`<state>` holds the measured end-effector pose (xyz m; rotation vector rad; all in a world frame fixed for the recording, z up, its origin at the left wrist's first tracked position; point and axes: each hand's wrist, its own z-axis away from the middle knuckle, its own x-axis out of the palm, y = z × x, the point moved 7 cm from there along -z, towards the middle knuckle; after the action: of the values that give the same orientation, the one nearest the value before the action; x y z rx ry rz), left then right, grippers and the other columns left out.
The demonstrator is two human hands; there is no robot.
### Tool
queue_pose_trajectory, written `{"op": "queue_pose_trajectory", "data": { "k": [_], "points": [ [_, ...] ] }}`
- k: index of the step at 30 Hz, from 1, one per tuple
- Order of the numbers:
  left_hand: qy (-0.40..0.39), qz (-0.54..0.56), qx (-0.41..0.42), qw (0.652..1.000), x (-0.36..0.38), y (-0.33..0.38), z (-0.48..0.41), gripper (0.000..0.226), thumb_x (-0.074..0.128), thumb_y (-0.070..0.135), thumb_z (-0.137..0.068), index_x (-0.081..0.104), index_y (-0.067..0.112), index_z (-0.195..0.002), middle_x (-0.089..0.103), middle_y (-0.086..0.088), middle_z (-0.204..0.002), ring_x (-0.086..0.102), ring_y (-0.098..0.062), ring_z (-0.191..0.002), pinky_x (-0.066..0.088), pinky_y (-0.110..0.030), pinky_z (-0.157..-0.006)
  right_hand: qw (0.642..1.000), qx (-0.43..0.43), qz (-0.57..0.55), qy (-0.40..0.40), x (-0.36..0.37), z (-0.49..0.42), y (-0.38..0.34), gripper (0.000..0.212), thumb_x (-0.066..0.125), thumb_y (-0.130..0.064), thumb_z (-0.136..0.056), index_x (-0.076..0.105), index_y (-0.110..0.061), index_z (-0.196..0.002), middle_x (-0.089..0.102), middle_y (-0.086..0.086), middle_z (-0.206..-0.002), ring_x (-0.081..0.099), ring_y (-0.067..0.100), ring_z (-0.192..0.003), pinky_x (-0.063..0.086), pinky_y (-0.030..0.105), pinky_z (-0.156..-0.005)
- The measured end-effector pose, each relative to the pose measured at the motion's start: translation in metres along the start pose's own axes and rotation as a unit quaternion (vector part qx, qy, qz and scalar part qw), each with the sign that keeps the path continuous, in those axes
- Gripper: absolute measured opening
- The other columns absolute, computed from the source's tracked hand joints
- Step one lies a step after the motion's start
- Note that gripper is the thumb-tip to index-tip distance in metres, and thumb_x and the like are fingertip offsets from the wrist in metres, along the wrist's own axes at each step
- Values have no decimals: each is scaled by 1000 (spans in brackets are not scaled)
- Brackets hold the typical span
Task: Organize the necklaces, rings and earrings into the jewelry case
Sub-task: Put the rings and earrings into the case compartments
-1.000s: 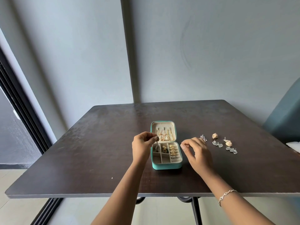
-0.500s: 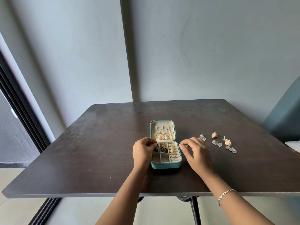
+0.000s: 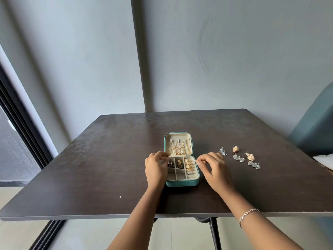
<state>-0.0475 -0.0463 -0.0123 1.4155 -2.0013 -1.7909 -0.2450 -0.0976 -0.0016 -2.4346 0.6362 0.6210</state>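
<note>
A dark table (image 3: 108, 159) holds an open teal jewelry case (image 3: 182, 183), necklaces hanging in its lid, rings in its tray. The left hand (image 3: 155, 169) pinches something tiny over the tray's far-left compartment; the right hand (image 3: 215, 167) hovers beside the case, fingers curled, apparently holding nothing. Loose earrings (image 3: 238, 157) lie to the right: probably light, delicate, best pinched by their bodies.

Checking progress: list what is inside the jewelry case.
The jewelry case holds necklaces in its lid, gold rings, dark earrings; the left hand covers its left edge.
</note>
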Motion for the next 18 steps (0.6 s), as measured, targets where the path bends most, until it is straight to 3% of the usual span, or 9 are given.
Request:
{"op": "queue_pose_trajectory", "data": {
  "k": [11, 15, 18],
  "points": [
    [-29, -9, -1, 1000, 1, -4, 8, 6, 67, 15, -82, 72, 16, -86, 56, 1, -95, 52, -20, -100, 36, -24, -72, 1000, 6, -4, 2, 0, 1, 0, 36, 43, -42, -86, 64, -15, -75, 58, -5, -70, 51, 16, -69, 36, 24, -62],
    [14, -49, 22, 998, -3, 5, 15, 12, 61, 18, -87, 69, 13, -94, 57, -3, -102, 48, -19, -105, 34, -22, -73, 1000, 11, 0, -5, 1, 0, 1, 37, 42, -43, -86, 64, -16, -75, 58, -6, -70, 50, 15, -70, 38, 24, -61],
    [48, -72, 89, 992, -1, 25, 29, 11, 61, 18, -86, 68, 12, -91, 59, -3, -99, 46, -21, -102, 36, -24, -73, 1000, 11, 4, -8, 1, 1, 0, 37, 42, -44, -86, 64, -16, -76, 59, -5, -72, 50, 15, -71, 39, 24, -61]
  ]
}}
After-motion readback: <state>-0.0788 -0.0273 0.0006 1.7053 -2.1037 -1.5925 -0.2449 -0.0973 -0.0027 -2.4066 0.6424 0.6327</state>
